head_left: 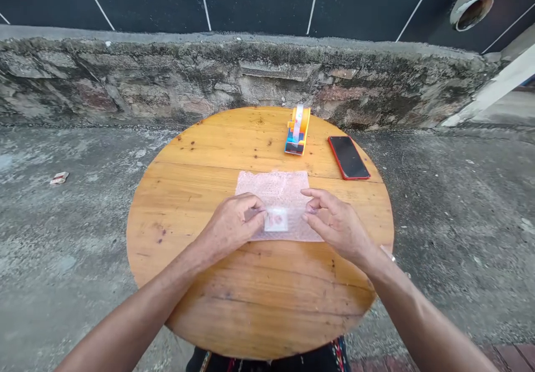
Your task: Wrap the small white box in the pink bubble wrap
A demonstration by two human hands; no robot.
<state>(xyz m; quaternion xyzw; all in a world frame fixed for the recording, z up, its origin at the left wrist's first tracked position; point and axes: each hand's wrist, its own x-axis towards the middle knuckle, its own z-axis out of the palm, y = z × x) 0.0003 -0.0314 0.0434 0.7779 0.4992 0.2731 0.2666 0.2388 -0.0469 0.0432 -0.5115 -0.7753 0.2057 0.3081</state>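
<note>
A sheet of bubble wrap [279, 192] lies flat on a round wooden table [259, 299]. Near its front edge sits a small white item [276, 220] with reddish marks, under or in the wrap. My left hand [232, 224] rests on the wrap's left side, fingers curled and pinching at the wrap beside the small item. My right hand [334, 221] is on the right side, its fingers partly bent, tips pressing the wrap's edge.
An orange tape dispenser [297, 130] stands at the table's far side, with a red-cased phone [348, 157] lying face up to its right. Rough concrete ground surrounds the table; a low stone wall [167, 82] runs behind it. A pipe end [474, 5] shows top right.
</note>
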